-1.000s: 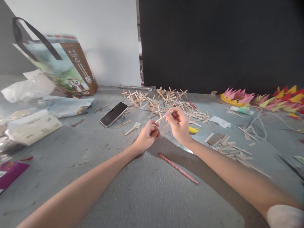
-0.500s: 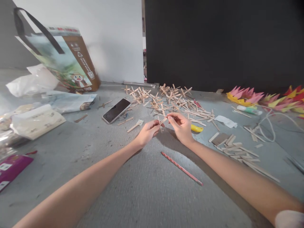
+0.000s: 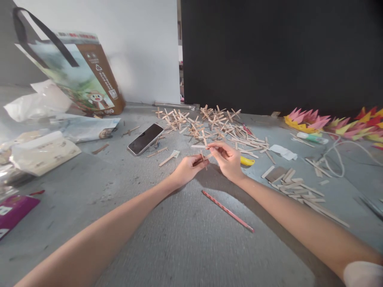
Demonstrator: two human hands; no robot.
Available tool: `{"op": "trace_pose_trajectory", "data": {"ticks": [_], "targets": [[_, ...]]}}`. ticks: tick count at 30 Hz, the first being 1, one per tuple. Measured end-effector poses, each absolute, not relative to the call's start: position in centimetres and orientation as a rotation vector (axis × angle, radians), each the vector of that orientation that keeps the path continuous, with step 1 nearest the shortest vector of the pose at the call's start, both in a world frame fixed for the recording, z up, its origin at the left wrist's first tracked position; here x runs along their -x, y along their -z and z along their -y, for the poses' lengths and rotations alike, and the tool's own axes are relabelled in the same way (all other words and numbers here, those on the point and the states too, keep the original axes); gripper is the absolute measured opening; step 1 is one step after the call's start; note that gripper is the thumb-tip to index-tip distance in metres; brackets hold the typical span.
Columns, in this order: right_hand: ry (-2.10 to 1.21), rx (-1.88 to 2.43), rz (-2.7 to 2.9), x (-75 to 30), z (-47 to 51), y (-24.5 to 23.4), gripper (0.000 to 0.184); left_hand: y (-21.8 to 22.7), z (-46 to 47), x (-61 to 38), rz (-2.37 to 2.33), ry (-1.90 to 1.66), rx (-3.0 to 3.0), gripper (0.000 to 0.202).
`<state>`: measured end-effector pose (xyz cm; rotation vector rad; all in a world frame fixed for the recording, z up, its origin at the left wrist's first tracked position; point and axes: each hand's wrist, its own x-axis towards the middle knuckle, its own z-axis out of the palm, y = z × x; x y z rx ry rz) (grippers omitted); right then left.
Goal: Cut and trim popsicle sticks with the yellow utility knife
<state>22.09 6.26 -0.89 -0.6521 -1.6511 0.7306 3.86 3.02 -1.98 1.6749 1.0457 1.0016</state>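
Note:
My left hand (image 3: 189, 170) is closed on a small cross of wooden craft sticks (image 3: 208, 156), its thumb and fingers pinching near the middle. Close on its right, my right hand (image 3: 226, 158) has its fingers drawn together around the end of a pale wooden stick (image 3: 197, 146), which points left. The fingers partly hide where these pieces meet. Behind both hands spreads a heap of crossed wooden sticks (image 3: 217, 119). A yellow-handled tool (image 3: 247, 161) lies beside my right hand, and a red pencil (image 3: 227, 211) rests on the grey table in front.
To the left are a phone (image 3: 145, 139), a printed carrier bag (image 3: 80, 79) and plastic packets (image 3: 44, 153). On the right lie loose sticks (image 3: 296, 187), a white paper scrap (image 3: 283, 152), a glue tube (image 3: 312, 138), a white cord (image 3: 335, 155) and folded paper pieces (image 3: 306, 121).
The stick at my right fingertips has moved slightly left and turned nearly level. My left hand has tilted the stick cross a little; both hands stay close together.

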Motion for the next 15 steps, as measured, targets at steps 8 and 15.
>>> {"op": "trace_pose_trajectory", "data": {"ticks": [8, 15], "targets": [[-0.446, 0.706, 1.702, -22.2, -5.6, 0.7, 0.016, 1.8, -2.6, -4.2, -1.182, -1.062, -1.829, 0.025], [-0.250, 0.503, 1.894, -22.0, -4.9, 0.7, 0.034, 2.7, -2.5, -4.3, -1.063, -1.103, -1.903, 0.007]]}}
